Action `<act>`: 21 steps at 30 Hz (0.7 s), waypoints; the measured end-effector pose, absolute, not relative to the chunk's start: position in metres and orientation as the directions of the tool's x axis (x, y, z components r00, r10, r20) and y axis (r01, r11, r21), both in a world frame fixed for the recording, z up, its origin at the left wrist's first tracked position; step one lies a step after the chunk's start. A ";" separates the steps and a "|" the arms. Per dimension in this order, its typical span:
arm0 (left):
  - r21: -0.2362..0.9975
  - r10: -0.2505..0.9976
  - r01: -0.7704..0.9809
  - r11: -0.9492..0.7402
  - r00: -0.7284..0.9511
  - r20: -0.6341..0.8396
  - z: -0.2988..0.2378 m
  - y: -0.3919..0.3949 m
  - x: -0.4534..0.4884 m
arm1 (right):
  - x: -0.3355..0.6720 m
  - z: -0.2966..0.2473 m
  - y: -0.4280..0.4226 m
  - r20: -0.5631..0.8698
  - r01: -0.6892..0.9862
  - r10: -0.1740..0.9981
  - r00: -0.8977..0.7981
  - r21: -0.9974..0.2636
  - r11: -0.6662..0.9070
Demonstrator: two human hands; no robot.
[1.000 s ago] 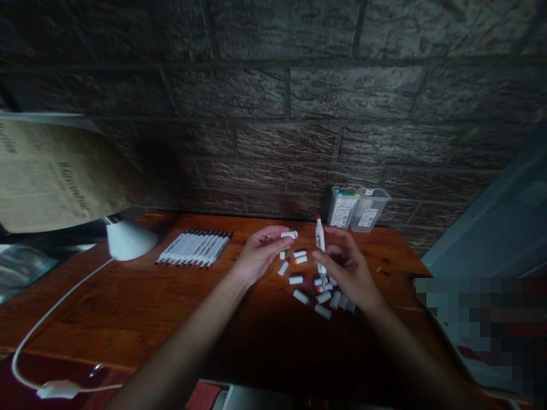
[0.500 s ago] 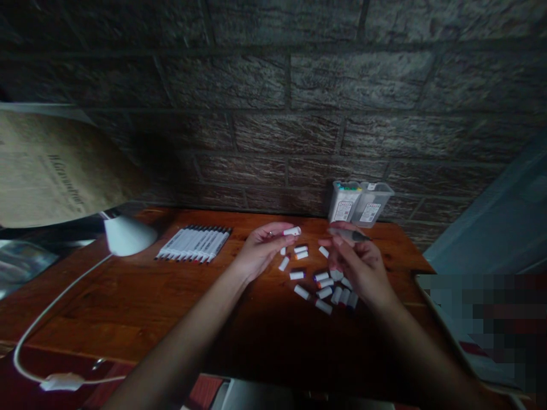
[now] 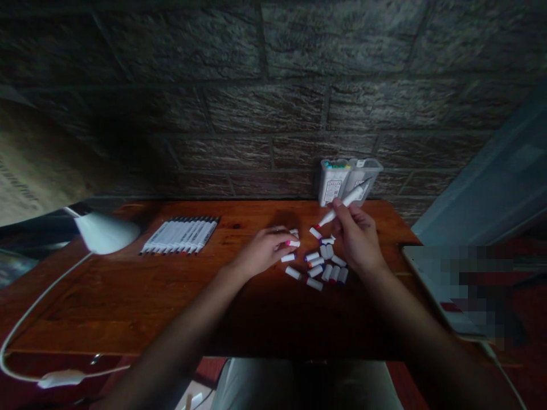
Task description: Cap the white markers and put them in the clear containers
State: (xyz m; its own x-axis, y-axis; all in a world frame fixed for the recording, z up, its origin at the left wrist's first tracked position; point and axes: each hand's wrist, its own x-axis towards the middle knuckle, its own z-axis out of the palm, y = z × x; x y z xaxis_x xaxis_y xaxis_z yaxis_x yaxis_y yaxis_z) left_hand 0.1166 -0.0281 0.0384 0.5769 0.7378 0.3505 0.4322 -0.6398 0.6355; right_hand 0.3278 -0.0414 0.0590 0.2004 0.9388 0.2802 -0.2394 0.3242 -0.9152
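My right hand (image 3: 359, 236) pinches a white marker (image 3: 354, 195) by its middle. The marker slants, its uncapped red nib low on the left and its other end up in front of the clear cases. My left hand (image 3: 267, 249) is low over the table, its fingers closed on a white marker cap (image 3: 293, 243) with a pink end. Just right of it and below lie several loose white marker caps (image 3: 315, 262) with coloured ends. A neat row of white markers (image 3: 182, 234) lies farther left.
Two clear plastic cases (image 3: 333, 191) stand against the brick wall (image 3: 277, 119), the left one holding coloured pieces. A white lamp base (image 3: 106, 232) with a cord is on the left of the wooden table (image 3: 128, 307). A pale-edged object (image 3: 431, 296), partly blurred out, is at the right.
My left hand has lowered with the cap towards the loose caps. My right hand has turned the marker so its red nib points down to the left. The view has shifted.
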 end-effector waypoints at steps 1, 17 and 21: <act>0.617 0.731 0.444 -0.650 0.587 0.347 0.037 -0.026 0.116 | 0.327 0.059 -0.041 0.274 -0.235 0.942 0.192 -0.920 0.315; 0.504 0.738 0.551 -0.665 0.585 0.334 0.034 -0.025 0.119 | 0.327 0.054 -0.038 0.282 -0.203 0.951 0.127 -0.931 0.303; 0.526 0.748 0.543 -0.654 0.567 0.345 0.035 -0.025 0.120 | 0.326 0.053 -0.038 0.262 -0.204 0.960 0.100 -0.939 0.278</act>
State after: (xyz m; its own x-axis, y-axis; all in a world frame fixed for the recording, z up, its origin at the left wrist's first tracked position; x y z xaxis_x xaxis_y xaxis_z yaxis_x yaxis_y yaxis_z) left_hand 0.1202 -0.0254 0.0354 0.5672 0.7480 0.3446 0.5431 -0.6543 0.5264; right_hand 0.3256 -0.0382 0.0529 0.1003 0.9598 0.2621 -0.2037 0.2776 -0.9389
